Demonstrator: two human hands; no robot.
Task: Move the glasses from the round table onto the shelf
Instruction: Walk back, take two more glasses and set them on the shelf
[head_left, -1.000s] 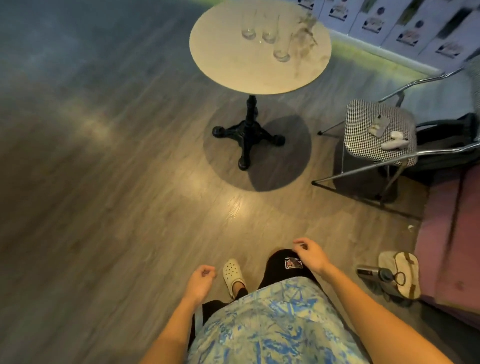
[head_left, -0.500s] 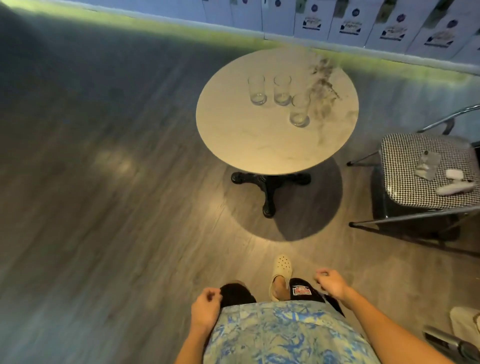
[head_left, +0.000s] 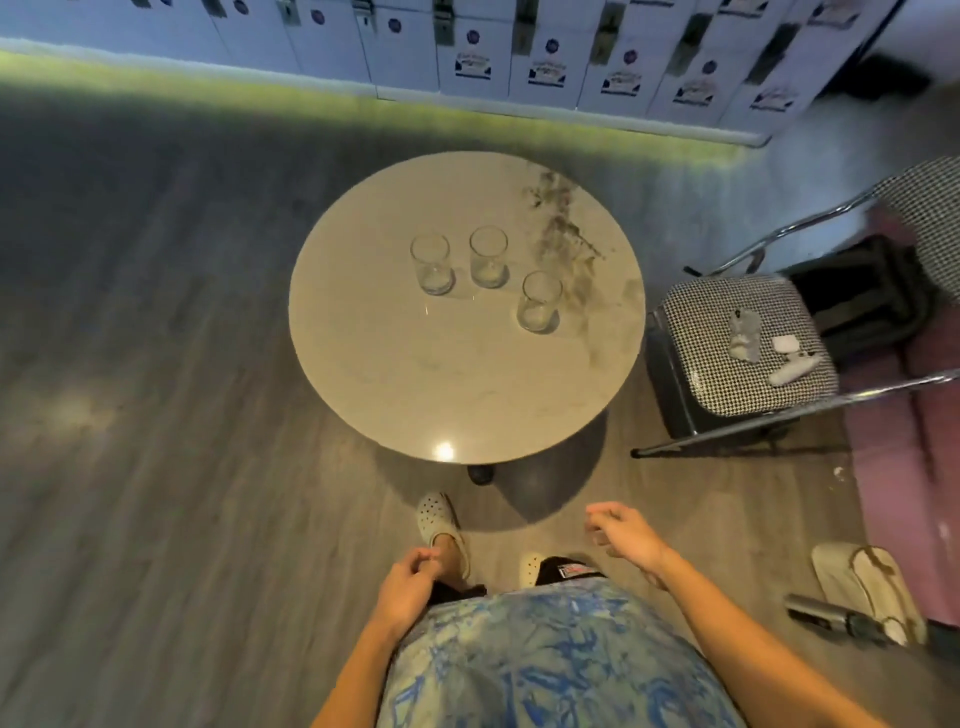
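Three clear empty glasses stand upright on the round pale marble table (head_left: 415, 395): a left glass (head_left: 431, 264), a middle glass (head_left: 488, 255) and a right glass (head_left: 540, 309) nearer to me. My left hand (head_left: 402, 587) hangs low in front of my body, fingers loosely curled, holding nothing. My right hand (head_left: 623, 535) is lifted slightly, just short of the table's near edge, fingers loosely apart and empty. Both hands are well short of the glasses. No shelf is in view.
A houndstooth chair (head_left: 696, 332) with chrome arms stands right of the table, with a phone and small white items on its seat. White lockers (head_left: 519, 57) line the far wall. A pink sofa edge (head_left: 914, 467), a bag and a dark bottle lie at right on the floor.
I have walked up to the table, which now fills the middle of the view. My right hand has risen and opened a little; the left stays low.
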